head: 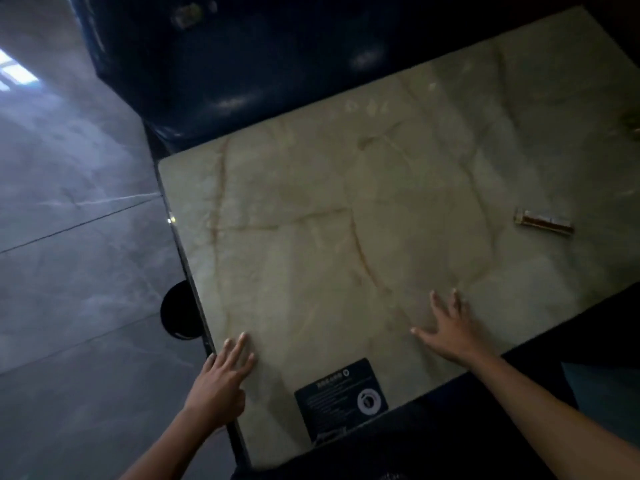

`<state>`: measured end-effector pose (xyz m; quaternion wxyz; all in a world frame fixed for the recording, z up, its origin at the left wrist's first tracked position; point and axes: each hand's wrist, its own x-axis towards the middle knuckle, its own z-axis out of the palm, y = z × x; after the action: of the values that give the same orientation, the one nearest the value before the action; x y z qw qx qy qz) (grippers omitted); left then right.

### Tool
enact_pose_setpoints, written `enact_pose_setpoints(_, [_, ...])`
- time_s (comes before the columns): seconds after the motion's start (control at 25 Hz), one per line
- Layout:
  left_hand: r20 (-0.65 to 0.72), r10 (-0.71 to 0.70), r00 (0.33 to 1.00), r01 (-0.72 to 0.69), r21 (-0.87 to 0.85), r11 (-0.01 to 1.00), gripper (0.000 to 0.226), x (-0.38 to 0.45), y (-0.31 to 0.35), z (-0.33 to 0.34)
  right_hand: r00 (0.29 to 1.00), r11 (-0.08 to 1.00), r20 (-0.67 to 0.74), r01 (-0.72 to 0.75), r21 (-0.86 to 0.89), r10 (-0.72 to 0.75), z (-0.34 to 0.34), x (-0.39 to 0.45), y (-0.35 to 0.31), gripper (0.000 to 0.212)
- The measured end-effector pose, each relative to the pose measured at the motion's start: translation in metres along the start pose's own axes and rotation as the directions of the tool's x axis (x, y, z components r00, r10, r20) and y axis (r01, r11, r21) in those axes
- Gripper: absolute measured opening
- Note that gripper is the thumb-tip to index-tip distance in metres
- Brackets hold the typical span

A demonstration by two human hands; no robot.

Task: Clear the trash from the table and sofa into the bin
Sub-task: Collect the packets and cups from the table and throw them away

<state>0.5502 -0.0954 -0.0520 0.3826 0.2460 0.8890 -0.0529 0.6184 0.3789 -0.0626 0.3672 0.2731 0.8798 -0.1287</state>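
A beige marble table [346,209] fills the middle of the view. A long brown and white wrapper [543,221] lies on its right side. My left hand [221,379] rests flat at the table's near left corner, fingers apart and holding nothing. My right hand [446,327] hovers or rests on the near part of the tabletop with spread fingers, also holding nothing; the wrapper lies well beyond it to the right. A dark blue sofa [221,64] stands behind the table, with a pale blurred item [187,15] on it. A small scrap [632,128] shows at the table's right edge.
A dark label sticker [341,396] is stuck on the table's near edge. A round black object [178,311], possibly a bin, sits on the grey tiled floor [69,237] just left of the table. The scene is dim.
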Motion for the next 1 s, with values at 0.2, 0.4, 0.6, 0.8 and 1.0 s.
enact_pose_setpoints(0.2, [-0.066,-0.220,0.973,0.210,-0.130,0.969,0.077,0.007,0.061,-0.022,0.999,1.000,-0.021,0.031,-0.004,-0.031,0.021,0.007,0.002,0.119])
enact_pose_setpoints(0.4, [-0.144,-0.019,0.989,-0.002,-0.142,0.990,0.093,0.037,0.159,-0.030,0.998,0.999,-0.043,0.040,0.008,-0.040,0.018,0.013,0.006,0.117])
enact_pose_setpoints(0.6, [-0.156,0.069,0.985,-0.095,-0.165,0.982,0.091,0.083,0.218,-0.059,0.996,0.994,-0.066,0.067,0.088,-0.061,0.013,0.016,0.016,0.109])
enact_pose_setpoints(0.8, [-0.201,0.106,0.974,-0.137,-0.150,0.979,0.090,0.120,0.263,-0.097,0.996,0.987,-0.014,0.090,0.135,-0.089,-0.002,0.012,0.021,0.105])
enact_pose_setpoints(1.0, [-0.180,0.166,0.970,-0.190,-0.127,0.973,0.083,0.174,0.348,-0.144,0.969,0.959,0.055,0.231,0.166,-0.243,-0.019,0.004,0.036,0.107])
